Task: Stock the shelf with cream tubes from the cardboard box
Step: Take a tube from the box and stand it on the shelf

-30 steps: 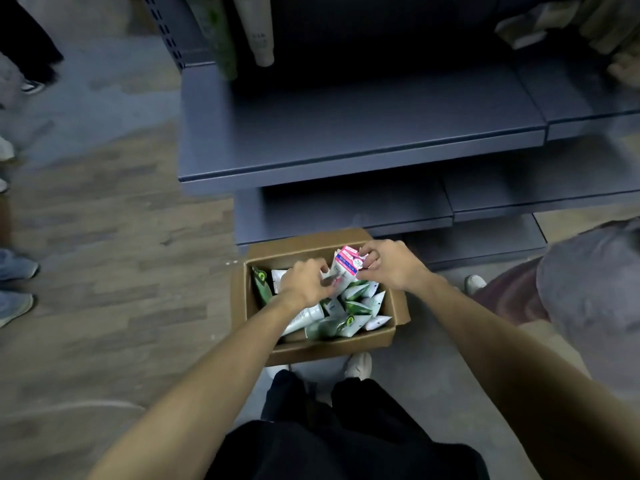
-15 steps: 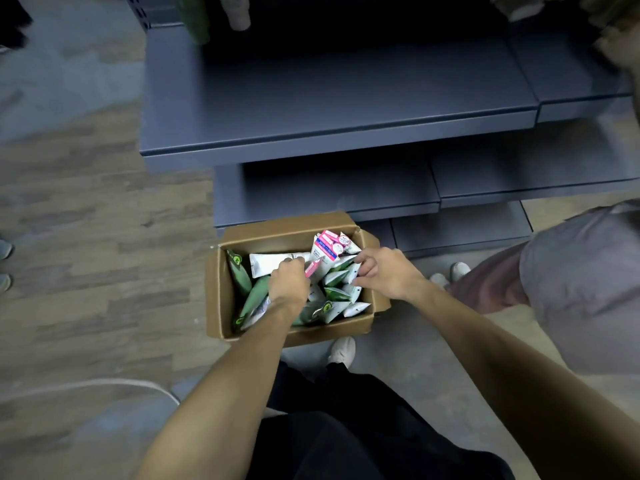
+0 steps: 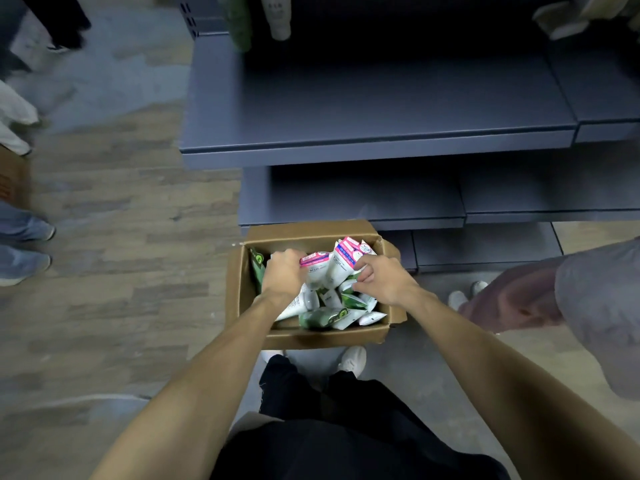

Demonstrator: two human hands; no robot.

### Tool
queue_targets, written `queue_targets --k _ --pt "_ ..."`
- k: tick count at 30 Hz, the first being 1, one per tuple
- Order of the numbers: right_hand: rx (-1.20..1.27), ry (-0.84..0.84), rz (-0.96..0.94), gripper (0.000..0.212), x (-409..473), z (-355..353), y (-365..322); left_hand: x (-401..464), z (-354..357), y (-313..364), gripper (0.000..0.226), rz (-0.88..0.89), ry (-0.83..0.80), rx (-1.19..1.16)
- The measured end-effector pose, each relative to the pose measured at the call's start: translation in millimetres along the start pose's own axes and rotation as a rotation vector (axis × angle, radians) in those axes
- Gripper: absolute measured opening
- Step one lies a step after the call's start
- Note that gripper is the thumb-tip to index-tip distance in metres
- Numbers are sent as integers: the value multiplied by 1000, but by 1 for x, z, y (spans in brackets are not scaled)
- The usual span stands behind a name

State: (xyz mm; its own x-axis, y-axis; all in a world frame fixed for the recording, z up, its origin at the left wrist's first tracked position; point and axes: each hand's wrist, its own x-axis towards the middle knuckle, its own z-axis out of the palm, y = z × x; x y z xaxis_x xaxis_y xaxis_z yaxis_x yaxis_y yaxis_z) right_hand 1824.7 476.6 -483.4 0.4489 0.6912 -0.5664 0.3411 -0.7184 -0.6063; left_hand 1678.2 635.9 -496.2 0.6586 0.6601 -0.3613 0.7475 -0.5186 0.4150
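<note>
From the head camera, a cardboard box (image 3: 239,299) is sitting on the floor (image 3: 121,237) just in front of the lowest board of a dark grey shelf (image 3: 363,112), with its flaps folded outward and the person's white shoes (image 3: 351,360) just behind its near wall. The box is holding a loose heap of cream tubes (image 3: 332,306), white and green ones lying crosswise at many angles, their flat crimped ends mostly pointing toward the near right corner. The left hand (image 3: 282,275) is reaching into the far left of the box with its fingers curling round a white tube with a pink band (image 3: 317,268), whose long axis is running roughly from the far side toward the person, the pink end being the farther one. The right hand (image 3: 379,280) is curling its fingers on a second white and pink tube (image 3: 346,259), which is standing steeply with its pink crimped end pointing up and toward the shelf, leaning against the far wall of the box. Dark green tubes are lying along the left wall and at the near middle. On the shelf's upper board a green bottle (image 3: 239,22) and a pale bottle (image 3: 277,15) are showing only in part. Another person's bent leg in grey trousers (image 3: 595,306) is standing to the right of the box, and other people's shoes (image 3: 24,247) are resting on the floor at the far left.
</note>
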Motion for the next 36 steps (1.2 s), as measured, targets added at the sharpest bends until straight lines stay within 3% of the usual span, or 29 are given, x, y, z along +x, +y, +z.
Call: queue_targets --k 7,13,21,25,36 --pt "-6 -9 7 51 15 11 -23 5 -55 -6 1 142 -6 -46" --pt "-18 29 -46 77 21 15 -46 13 -103 -1 9 254 -95 -150" --pt "119 128 -156 39 16 -6 -89 20 -167 15 11 353 -121 -211" --pt "187 213 -254 50 15 -25 -114 19 -208 29 10 407 -69 -203" --pt "138 339 -437 50 23 -90 -176 22 -286 60 14 529 161 -176"
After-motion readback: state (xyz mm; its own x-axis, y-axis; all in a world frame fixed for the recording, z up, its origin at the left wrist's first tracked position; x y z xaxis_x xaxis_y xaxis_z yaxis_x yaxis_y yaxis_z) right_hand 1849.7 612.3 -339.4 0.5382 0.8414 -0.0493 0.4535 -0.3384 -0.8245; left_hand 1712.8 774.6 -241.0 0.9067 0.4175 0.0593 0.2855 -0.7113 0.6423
